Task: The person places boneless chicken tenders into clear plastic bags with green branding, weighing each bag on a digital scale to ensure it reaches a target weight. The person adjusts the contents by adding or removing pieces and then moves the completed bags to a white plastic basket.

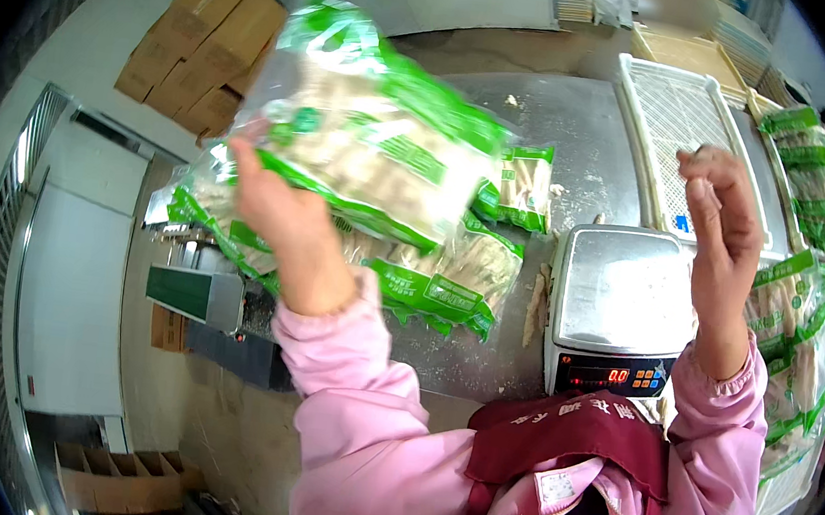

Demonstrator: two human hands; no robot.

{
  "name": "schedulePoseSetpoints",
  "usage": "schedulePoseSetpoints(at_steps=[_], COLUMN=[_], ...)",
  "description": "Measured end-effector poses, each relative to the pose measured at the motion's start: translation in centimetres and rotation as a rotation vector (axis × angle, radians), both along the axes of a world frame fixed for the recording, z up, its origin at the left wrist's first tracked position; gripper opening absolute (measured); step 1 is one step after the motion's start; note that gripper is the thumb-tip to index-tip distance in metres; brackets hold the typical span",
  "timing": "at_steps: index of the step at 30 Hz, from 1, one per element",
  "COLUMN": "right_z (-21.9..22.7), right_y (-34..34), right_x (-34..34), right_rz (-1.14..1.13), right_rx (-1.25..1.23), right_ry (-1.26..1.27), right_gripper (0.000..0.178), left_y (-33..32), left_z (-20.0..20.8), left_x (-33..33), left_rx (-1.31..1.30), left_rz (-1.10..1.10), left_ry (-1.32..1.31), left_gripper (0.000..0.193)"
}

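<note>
My left hand (281,219) is closed on the edge of a clear and green plastic bag of pale stick-shaped food (374,143), lifted and tilted above the steel table. Beneath it, more filled bags (440,286) of the same kind lie on the table, partly hidden by the held bag and my arm. My right hand (723,225) is raised by the right side of the weighing scale (620,289), its fingers loosely bent and nothing visible in them. The scale's display is lit, and its metal pan bears no bag.
Behind the scale lies a white plastic mesh tray (683,125). Several filled bags (794,308) are lined up along the right side. Loose pale pieces (536,306) rest on the steel table (587,125) beside the scale. Cardboard boxes (204,45) are stacked at the far left.
</note>
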State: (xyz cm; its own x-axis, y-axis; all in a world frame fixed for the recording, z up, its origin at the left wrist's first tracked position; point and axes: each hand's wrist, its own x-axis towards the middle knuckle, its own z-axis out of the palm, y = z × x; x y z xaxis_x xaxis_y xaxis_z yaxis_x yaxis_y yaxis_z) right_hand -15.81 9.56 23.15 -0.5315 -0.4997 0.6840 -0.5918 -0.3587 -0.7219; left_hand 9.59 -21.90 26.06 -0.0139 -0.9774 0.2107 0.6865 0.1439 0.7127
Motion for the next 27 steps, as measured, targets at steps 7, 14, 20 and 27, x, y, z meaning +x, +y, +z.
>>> schedulePoseSetpoints(at_steps=[7,14,20,27], right_z=[-9.2,-13.7,-12.2,-12.1], right_y=[9.7,24.4,37.5,51.7], right_x=[-1.4,-2.5,-4.7,-20.3], right_rz=[-0.305,-0.777,-1.602,-1.705], right_rx=[0.317,0.396,0.233,0.442], right_ry=[0.011,-0.167,-0.042,-0.441], right_gripper=[0.007,0.008,0.023,0.050], left_y=[-18.8,-7.3,3.1,11.4], left_z=[-8.3,-9.8,-8.0,-6.7], left_x=[6.4,2.4,-4.1,-12.7], left_rx=[0.238,-0.219,-0.625,-0.801], left_rz=[0.396,0.823,0.808,0.205], left_ry=[-0.679,-1.316,-1.336,-1.311], left_gripper=[0.029,0.032,0.035,0.041])
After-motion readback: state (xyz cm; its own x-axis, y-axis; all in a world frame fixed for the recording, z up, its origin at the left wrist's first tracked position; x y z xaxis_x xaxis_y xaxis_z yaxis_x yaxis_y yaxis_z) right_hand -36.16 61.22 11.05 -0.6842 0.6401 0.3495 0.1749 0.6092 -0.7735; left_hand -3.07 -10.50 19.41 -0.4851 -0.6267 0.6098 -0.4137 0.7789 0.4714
